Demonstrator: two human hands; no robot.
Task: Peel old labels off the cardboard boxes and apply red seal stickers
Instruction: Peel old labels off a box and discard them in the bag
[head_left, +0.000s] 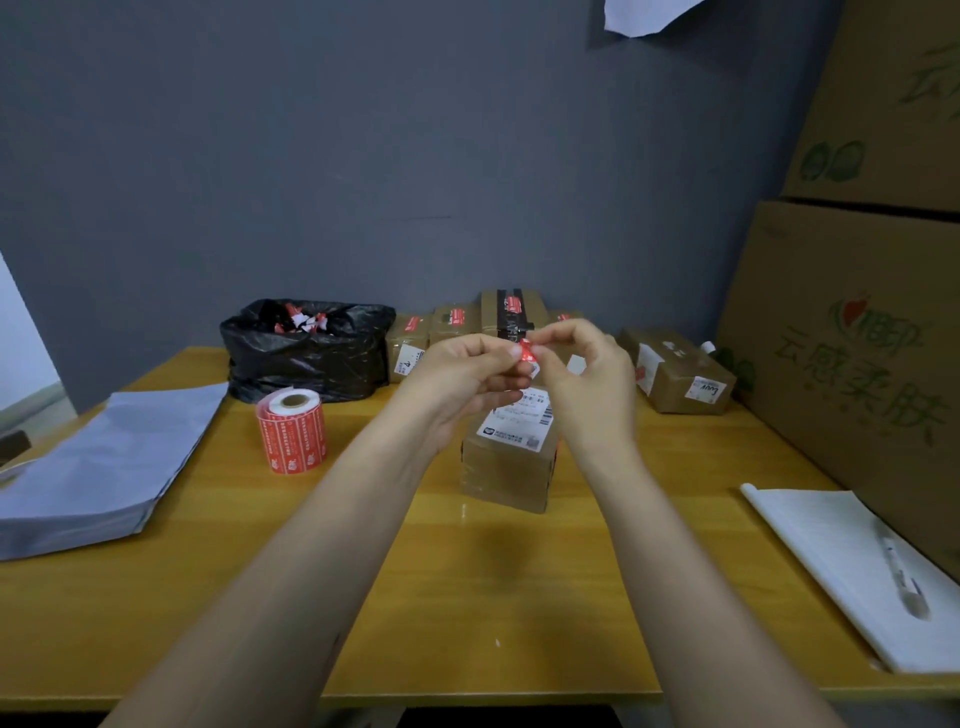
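Above the labelled cardboard box (511, 452) on the counter (519, 597), we note left hand (467, 374) and right hand (587, 374) each pinching one red seal sticker (528, 356) between their grips.

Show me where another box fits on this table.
Widest bare table: the near strip between the grey mailer stack and the white pad, in front of the middle box. A smaller patch lies between the sticker roll and that box. The back, by the black bag and box row, is crowded.
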